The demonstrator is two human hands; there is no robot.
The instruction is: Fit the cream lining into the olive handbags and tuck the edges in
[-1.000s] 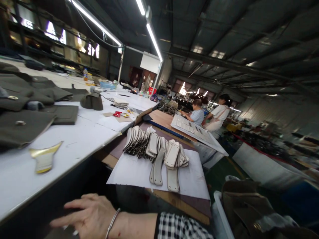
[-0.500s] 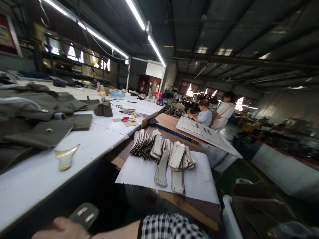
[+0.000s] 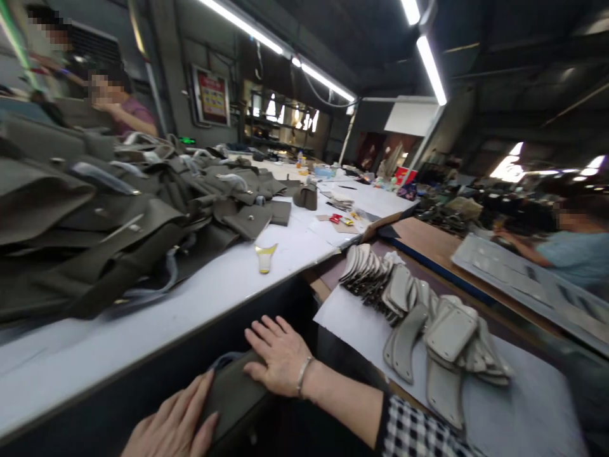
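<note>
A dark olive bag (image 3: 233,397) with a smooth, leather-like surface is low in the middle of the head view, in front of the white table's edge. My left hand (image 3: 174,419) is closed on its left side, the thumb bent over the near part. On its far right end rests my right hand (image 3: 280,357), open, with fingers spread and the thumb touching the bag. The bag's lower part is dark and hidden below. Similar olive bags (image 3: 143,222) lie heaped on the table to the left, some with plastic-wrapped straps.
The white table (image 3: 200,317) runs along the left. A yellow-edged piece (image 3: 265,259) lies on it. At right, light grey curved pieces (image 3: 406,343) with holes are stacked on white paper (image 3: 533,406). One co-worker (image 3: 575,247) is at right; two people are at far left.
The view has turned left, showing more of the heaped bags. My right hand, formerly low at the left and blurred, now lies spread on the bag. My left hand has come into view.
</note>
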